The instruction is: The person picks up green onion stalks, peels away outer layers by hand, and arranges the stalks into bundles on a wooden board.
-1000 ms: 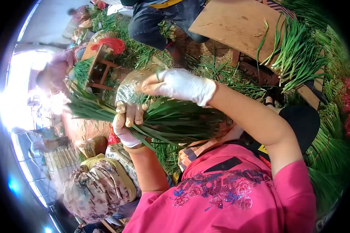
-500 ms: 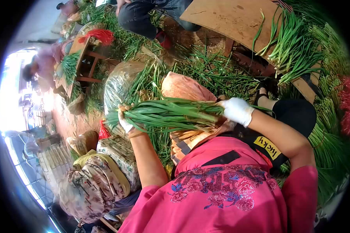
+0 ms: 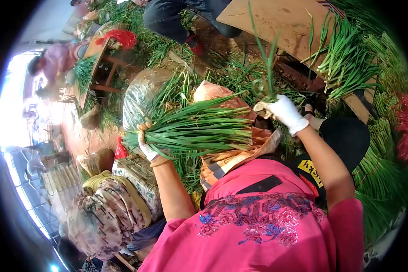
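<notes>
A bunch of long green stalks lies sideways in front of my body, its pale ends pointing right. My left hand, in a white glove with bare fingertips, is closed round the leafy left end. To the right of the pale ends is my right hand, also gloved in white, apart from the bunch. Its fingers are closed on a few loose stalks that stick upward and are partly blurred. Orange cloth covers my lap under the bunch.
A wooden board bears more green stalks at upper right. A person in jeans sits beyond. Cut stalks litter the ground. A plastic-wrapped bundle stands left of centre, and a person in patterned clothing sits at lower left.
My right hand has left the pale ends of the bunch and moved slightly right and up, with loose stalks in it. The bunch in my left hand looks more fanned out.
</notes>
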